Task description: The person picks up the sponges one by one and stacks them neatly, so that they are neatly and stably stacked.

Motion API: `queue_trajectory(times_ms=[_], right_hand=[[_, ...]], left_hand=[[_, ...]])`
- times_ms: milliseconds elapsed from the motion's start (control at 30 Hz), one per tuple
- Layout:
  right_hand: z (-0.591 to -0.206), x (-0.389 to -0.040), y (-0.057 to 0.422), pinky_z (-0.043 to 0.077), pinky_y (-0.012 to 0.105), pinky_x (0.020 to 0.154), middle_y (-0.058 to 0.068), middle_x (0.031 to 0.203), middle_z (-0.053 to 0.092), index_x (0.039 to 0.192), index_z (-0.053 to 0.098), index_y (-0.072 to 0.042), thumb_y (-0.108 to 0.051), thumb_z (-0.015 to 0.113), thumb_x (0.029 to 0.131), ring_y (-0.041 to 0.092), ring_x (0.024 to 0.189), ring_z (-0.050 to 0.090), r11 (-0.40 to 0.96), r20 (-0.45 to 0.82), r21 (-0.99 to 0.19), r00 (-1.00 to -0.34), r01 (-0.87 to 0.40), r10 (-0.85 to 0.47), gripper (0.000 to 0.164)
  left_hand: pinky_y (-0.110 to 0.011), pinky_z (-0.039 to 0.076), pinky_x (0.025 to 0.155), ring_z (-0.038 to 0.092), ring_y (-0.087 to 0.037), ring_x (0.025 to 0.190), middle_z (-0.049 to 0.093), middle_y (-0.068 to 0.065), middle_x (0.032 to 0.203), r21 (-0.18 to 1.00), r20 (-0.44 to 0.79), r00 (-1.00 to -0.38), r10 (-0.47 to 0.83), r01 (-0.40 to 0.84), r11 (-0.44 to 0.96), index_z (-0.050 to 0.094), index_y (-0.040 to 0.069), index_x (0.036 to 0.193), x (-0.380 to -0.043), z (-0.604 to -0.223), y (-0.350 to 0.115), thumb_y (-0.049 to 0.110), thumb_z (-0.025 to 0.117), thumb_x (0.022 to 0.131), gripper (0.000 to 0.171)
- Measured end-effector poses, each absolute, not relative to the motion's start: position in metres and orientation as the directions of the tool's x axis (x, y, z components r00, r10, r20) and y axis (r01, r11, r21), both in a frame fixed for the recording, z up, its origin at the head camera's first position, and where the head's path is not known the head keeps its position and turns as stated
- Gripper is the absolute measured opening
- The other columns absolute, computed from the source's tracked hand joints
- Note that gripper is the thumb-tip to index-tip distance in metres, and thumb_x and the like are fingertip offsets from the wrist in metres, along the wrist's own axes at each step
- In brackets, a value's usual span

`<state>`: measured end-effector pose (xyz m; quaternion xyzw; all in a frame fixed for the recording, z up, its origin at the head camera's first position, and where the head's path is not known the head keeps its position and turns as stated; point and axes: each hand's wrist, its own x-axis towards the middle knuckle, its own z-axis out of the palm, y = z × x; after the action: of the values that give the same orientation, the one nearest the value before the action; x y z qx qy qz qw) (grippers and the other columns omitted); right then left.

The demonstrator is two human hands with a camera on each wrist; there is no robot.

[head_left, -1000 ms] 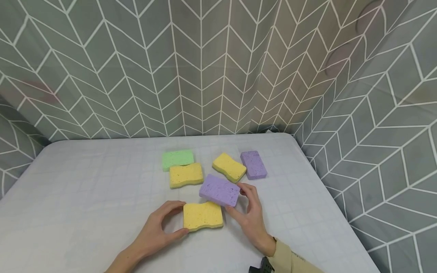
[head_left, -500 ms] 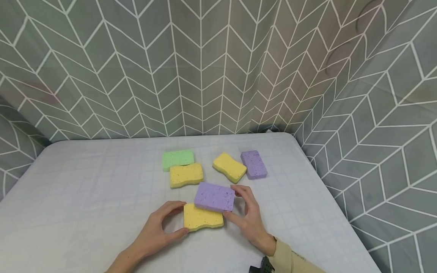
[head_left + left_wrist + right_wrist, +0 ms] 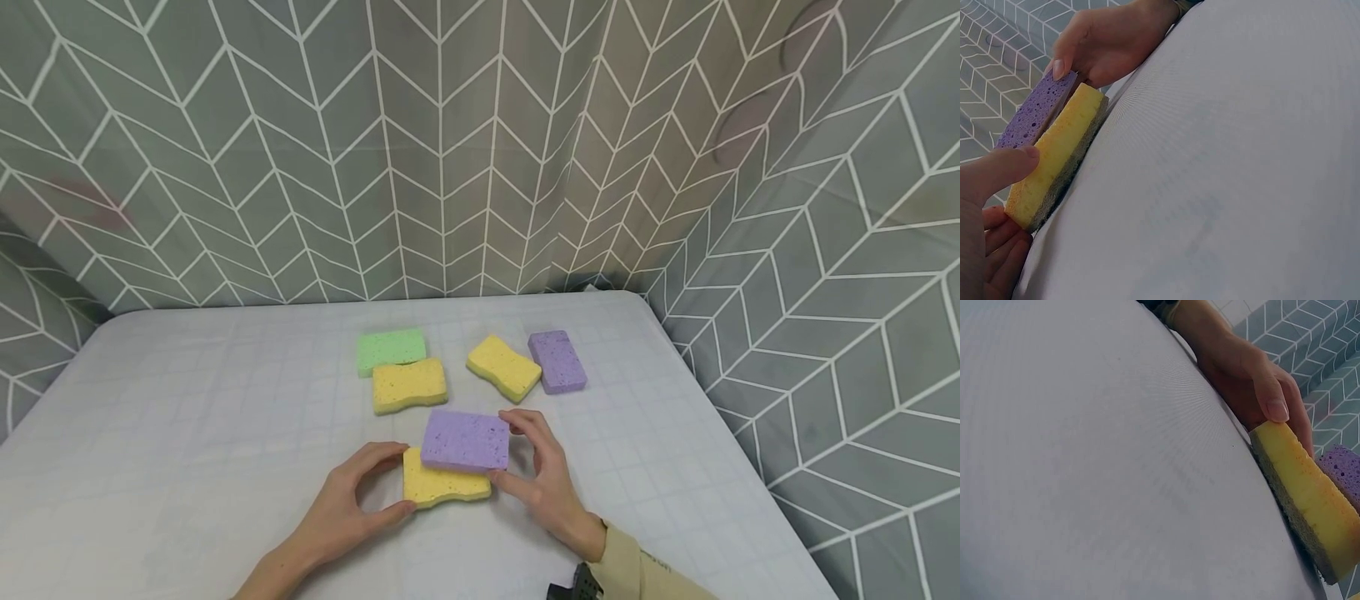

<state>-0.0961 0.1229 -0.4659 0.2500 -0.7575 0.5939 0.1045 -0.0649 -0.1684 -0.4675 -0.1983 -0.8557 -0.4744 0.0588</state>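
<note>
- Two sponges were in hand at lower centre of the head view: a yellow sponge (image 3: 446,489) on the table (image 3: 225,400), a purple sponge (image 3: 465,442) over its far part; whether they touched could not be told.
- The left hand (image 3: 341,512), thumb and fingers part-spread, gripped the yellow one's left end; the right hand (image 3: 551,483) pinched the purple one's right end.
- Good placing seemed to need a steady left grip, level purple sponge and matched edges.

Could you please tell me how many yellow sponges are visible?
3. The left hand holds one yellow sponge, partly hidden from above by a purple sponge; another lies by the green sponge, the third by the other purple sponge.
</note>
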Motion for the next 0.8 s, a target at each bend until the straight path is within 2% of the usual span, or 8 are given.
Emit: queue_trajectory(times_ms=[233,367,600,800], right_hand=[[-0.4664,-0.0958,0.1231,0.043,0.032,0.102,0.008,0.132,0.052,0.141,0.053,-0.011,-0.003,0.076,0.073,0.02,0.116,0.049,0.177,0.449,-0.845,-0.849,-0.504,-0.278,0.072],[-0.4662,-0.096,0.1236,0.044,0.033,0.102,0.006,0.132,0.053,0.141,0.053,-0.015,-0.005,0.076,0.073,0.019,0.116,0.05,0.189,0.432,-0.85,-0.857,-0.491,-0.282,0.072],[-0.4666,-0.0958,0.1231,0.043,0.032,0.1,0.01,0.13,0.053,0.14,0.053,-0.01,-0.005,0.076,0.073,0.022,0.114,0.049,0.164,0.462,-0.837,-0.835,-0.522,-0.3,0.071],[-0.4649,-0.0966,0.1227,0.044,0.034,0.1,0.011,0.131,0.053,0.14,0.052,-0.003,-0.007,0.076,0.074,0.022,0.115,0.049,0.154,0.463,-0.835,-0.825,-0.529,-0.324,0.07]], left_hand=[[-0.031,0.05,0.107,0.062,-0.011,0.117,0.062,0.013,0.127,0.798,0.252,-0.928,0.275,0.36,0.483,0.059,0.026,0.131,-0.0642,-0.4656,-0.1679,0.04,0.085,0.078,0.06],[-0.026,0.049,0.107,0.063,-0.012,0.117,0.062,0.012,0.127,0.795,0.264,-0.924,0.276,0.37,0.48,0.059,0.026,0.131,-0.0639,-0.4659,-0.1673,0.039,0.085,0.078,0.06],[-0.013,0.044,0.105,0.063,-0.011,0.116,0.063,0.011,0.126,0.773,0.317,-0.906,0.28,0.418,0.477,0.06,0.023,0.131,-0.0648,-0.4688,-0.1673,0.034,0.087,0.078,0.06],[-0.011,0.043,0.105,0.063,-0.011,0.116,0.064,0.008,0.126,0.773,0.334,-0.897,0.288,0.436,0.461,0.06,0.021,0.131,-0.0651,-0.469,-0.1679,0.032,0.087,0.078,0.06]])
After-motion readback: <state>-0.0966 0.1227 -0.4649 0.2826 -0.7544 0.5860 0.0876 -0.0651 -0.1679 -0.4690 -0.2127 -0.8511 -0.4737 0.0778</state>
